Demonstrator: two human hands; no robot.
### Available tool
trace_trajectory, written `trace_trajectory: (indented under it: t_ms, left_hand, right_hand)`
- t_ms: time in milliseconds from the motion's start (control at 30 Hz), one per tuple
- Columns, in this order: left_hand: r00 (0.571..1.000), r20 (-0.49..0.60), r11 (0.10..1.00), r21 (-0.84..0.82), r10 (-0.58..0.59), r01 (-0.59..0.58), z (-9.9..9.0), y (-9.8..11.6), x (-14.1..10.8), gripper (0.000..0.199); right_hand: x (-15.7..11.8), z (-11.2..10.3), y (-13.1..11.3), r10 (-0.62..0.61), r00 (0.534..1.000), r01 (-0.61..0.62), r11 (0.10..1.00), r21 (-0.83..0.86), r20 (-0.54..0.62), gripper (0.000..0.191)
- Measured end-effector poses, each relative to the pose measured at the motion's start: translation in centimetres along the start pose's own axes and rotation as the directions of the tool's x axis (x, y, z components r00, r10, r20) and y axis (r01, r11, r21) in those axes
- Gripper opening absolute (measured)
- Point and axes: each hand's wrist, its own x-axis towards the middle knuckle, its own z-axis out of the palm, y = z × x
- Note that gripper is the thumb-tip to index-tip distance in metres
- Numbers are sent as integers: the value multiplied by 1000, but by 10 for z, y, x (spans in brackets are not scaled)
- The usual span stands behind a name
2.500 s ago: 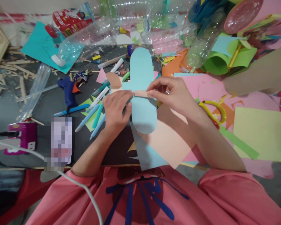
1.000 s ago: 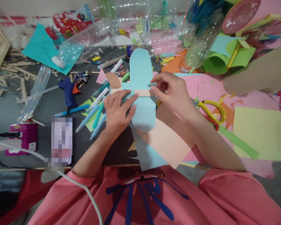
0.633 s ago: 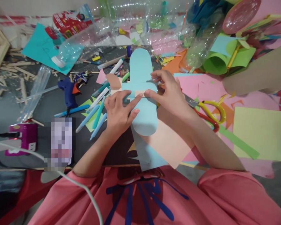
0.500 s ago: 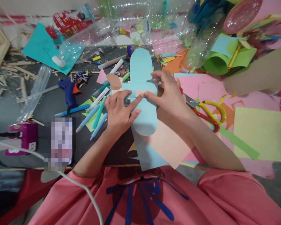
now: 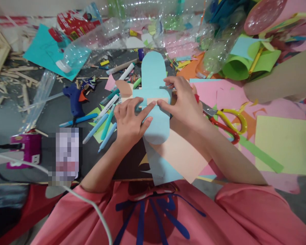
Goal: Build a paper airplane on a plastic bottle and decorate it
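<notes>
A light-blue paper cutout (image 5: pixel 153 71) with rounded ends and short side tabs lies in front of me, with a small peach paper strip (image 5: pixel 150 101) across its middle. My left hand (image 5: pixel 131 117) rests over its left side, fingers spread, the index fingertip pressing on the strip and the thumb over the lower lobe. On the right side, my right hand (image 5: pixel 185 100) has its thumb on the strip's right end and its bent fingers at the cutout's edge, closed about the right tab. Some of its fingertips are hidden.
Yellow-and-red-handled scissors (image 5: pixel 229 124) lie by my right wrist. Several markers (image 5: pixel 107 127) and a blue glue gun (image 5: pixel 75 100) are on the left. A peach sheet (image 5: pixel 183 153) lies under the cutout. Clear plastic bottles (image 5: pixel 94 42) line the back; a white cable (image 5: pixel 89 200) crosses lower left.
The lower lobe of the light-blue cutout has shifted slightly upward and left. My hands stay almost where they were, with slightly more of the peach strip showing.
</notes>
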Motion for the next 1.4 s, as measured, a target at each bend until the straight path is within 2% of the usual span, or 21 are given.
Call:
trace_trajectory:
  t_ms: [233, 667, 900, 1133, 1333, 1400]
  left_hand:
    - [1000, 16, 999, -27, -22, 23, -1, -1, 1, 53]
    - [999, 46, 999, -27, -30, 31, -2, -2, 1, 53]
    - [1000, 6, 1000, -8, -9, 9, -2, -1, 1, 52]
    - [1000, 20, 1000, -19, -14, 14, -4, -3, 1, 54]
    - [994, -98, 993, -102, 50, -60, -6, -3, -1, 59]
    - [994, -80, 992, -95, 71, -78, -5, -2, -2, 59]
  right_hand:
    - [0, -6, -2, 5, 999, -6, 1000, 20, 49, 46]
    - [0, -5, -3, 13, 999, -14, 1000, 18, 48, 48]
    - [0, -10, -1, 10, 997, -14, 998, 59, 73, 48]
    - [1, -13, 2, 18, 996, -24, 997, 73, 86, 52]
    - [1, -8, 3, 10, 999, -13, 998, 64, 44, 51]
    - [0, -4, 2, 13, 999, -15, 999, 46, 31, 50]
